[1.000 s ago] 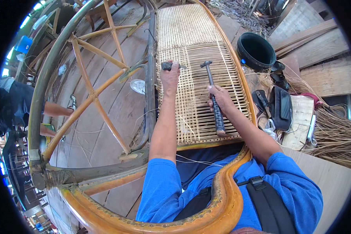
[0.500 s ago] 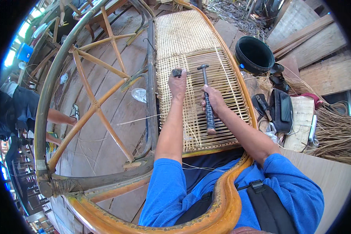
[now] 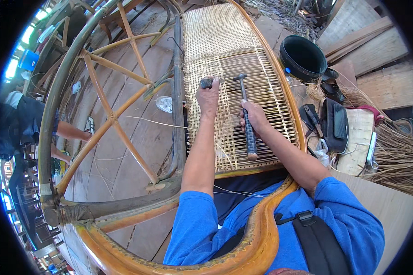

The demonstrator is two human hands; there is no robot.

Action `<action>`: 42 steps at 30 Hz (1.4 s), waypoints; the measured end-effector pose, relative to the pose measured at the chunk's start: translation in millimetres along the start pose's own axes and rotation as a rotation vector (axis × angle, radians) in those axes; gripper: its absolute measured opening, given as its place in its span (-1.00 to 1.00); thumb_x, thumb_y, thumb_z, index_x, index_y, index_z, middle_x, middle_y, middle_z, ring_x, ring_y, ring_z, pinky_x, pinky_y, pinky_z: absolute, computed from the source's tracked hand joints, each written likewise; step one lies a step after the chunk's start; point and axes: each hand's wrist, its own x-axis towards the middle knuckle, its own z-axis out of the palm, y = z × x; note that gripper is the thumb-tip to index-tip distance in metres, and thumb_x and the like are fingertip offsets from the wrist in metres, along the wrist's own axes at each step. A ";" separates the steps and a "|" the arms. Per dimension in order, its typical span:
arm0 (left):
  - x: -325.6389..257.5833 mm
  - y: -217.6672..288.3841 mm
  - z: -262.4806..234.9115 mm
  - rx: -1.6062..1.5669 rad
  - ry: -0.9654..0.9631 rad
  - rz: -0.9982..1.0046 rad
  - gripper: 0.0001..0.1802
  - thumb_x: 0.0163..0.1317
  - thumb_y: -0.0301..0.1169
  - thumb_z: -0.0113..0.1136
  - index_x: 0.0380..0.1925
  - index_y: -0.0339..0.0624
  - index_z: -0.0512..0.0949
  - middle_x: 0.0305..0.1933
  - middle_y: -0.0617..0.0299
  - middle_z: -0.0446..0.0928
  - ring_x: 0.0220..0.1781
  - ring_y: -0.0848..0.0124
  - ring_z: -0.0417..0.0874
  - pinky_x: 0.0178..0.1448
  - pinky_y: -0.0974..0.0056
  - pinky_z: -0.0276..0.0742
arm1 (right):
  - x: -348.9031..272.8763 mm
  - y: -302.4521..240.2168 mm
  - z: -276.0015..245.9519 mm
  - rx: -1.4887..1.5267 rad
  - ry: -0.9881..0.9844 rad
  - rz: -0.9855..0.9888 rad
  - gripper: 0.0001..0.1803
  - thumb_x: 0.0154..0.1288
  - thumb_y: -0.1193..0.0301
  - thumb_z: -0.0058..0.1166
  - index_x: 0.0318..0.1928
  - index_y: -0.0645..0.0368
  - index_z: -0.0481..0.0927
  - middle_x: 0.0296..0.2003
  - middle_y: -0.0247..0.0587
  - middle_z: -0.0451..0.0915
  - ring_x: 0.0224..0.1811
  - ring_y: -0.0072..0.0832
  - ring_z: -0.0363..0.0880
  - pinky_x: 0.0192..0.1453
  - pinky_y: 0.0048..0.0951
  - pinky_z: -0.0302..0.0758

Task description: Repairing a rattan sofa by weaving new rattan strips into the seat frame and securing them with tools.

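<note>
In front of me lies a long woven cane panel [image 3: 206, 32], its far part closely woven and its near right part only strands running crosswise with a few lengthwise strips. My left hand [image 3: 208, 98] is closed around a dark-handled tool [image 3: 206, 83] held sideways over the panel's left part; a short thin shaft seems to point right, its kind unclear. To its right, my right hand [image 3: 254, 118] grips a hammer [image 3: 251, 142] by its black wrapped handle. The hammer's head lies farther away, over the open strands, apart from the left hand's tool.
A curved rattan frame [image 3: 112, 120] with crossed poles stands on the left, with another person's legs [image 3: 73, 131] beyond it. At right are a black bucket [image 3: 301, 57], a dark pouch [image 3: 335, 126], wooden boards [image 3: 390, 87] and bundled cane strips [image 3: 399, 153]. An orange curved rail [image 3: 261, 224] passes close before me.
Both hands keep their grips and have barely shifted. The loose cane strand left of the panel has swung upward, and the view has moved slightly.
</note>
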 end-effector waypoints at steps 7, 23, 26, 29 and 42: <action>-9.2 7.3 6.5 0.142 0.057 -0.001 -0.75 0.10 -0.30 0.32 -0.31 -0.24 0.58 -0.44 0.34 0.55 -0.41 0.57 0.48 -0.26 0.41 0.44 | 1.9 -2.5 0.2 0.058 -0.001 -0.032 -0.70 0.35 0.17 -0.11 -0.16 0.16 0.36 -0.56 -0.36 0.36 -0.71 -0.57 0.38 -0.72 -0.45 0.40; -14.1 14.1 14.2 0.291 0.135 0.006 -0.75 0.08 -0.28 0.28 -0.31 -0.21 0.60 -0.48 0.23 0.58 -0.46 0.51 0.52 -0.28 0.38 0.47 | -0.8 -2.5 9.7 0.126 0.004 -0.030 -0.66 0.33 0.13 -0.08 -0.13 0.17 0.37 -0.58 -0.36 0.35 -0.73 -0.57 0.36 -0.73 -0.46 0.38; -21.1 20.6 17.7 0.434 0.090 -0.013 -0.78 0.10 -0.33 0.29 -0.32 -0.24 0.58 -0.47 0.35 0.56 -0.43 0.56 0.49 -0.26 0.42 0.44 | 0.9 0.6 4.3 0.139 0.014 -0.047 -0.66 0.34 0.15 -0.08 -0.14 0.18 0.37 -0.58 -0.35 0.36 -0.73 -0.57 0.36 -0.73 -0.48 0.38; -20.1 20.6 26.5 0.448 0.040 -0.012 -0.75 0.10 -0.31 0.29 -0.33 -0.27 0.57 -0.45 0.33 0.57 -0.42 0.54 0.49 -0.25 0.40 0.44 | -0.3 1.2 3.4 0.067 -0.028 -0.035 -0.72 0.34 0.17 -0.08 -0.29 0.15 0.35 -0.58 -0.35 0.36 -0.72 -0.60 0.38 -0.74 -0.49 0.39; -227.0 217.5 -0.8 -0.780 -0.117 -0.311 -0.33 0.22 -0.05 0.14 0.25 -0.06 0.20 -0.36 0.11 0.49 -0.32 0.23 0.58 -0.21 0.13 0.58 | -147.9 -11.2 -258.7 -1.199 0.490 -0.461 -0.73 0.29 0.26 -0.05 -0.30 0.27 0.39 -0.48 0.04 0.46 -0.43 -0.05 0.45 -0.33 -0.16 0.36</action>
